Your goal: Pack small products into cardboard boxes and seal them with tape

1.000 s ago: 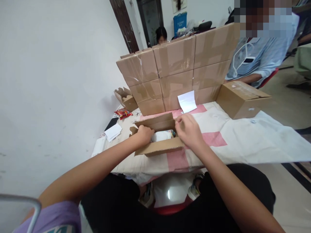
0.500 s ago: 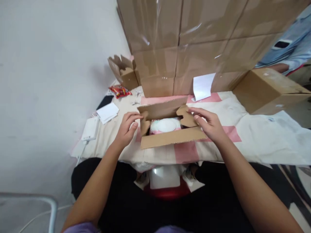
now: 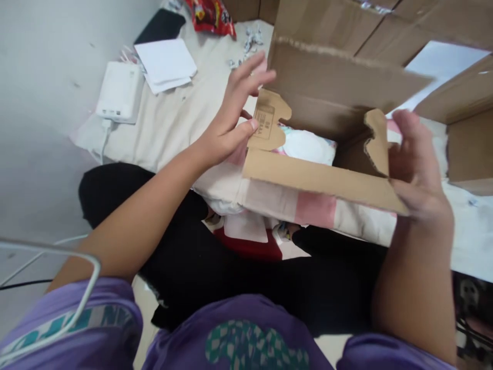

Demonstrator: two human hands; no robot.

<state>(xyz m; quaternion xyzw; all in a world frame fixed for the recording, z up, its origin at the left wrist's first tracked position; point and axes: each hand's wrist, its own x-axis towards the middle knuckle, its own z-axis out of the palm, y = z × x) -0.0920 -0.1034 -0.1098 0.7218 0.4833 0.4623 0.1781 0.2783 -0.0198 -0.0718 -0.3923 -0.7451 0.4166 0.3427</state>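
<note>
Leftward, pale wall; under the carton, pink-patched cloth; left hand wide, right hand blurred, grip unclear.

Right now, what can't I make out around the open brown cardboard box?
All in the head view:
- Lower part of the white, colour-edged packet in the open brown cardboard box: hidden by the long brown front flap.
- Fine print on the small brown left flap: too small to read.
- Grip of the bare right hand: blurred, so touching or holding is unclear.
- Far end of the shiny red packet: cut off by the top edge.
</note>
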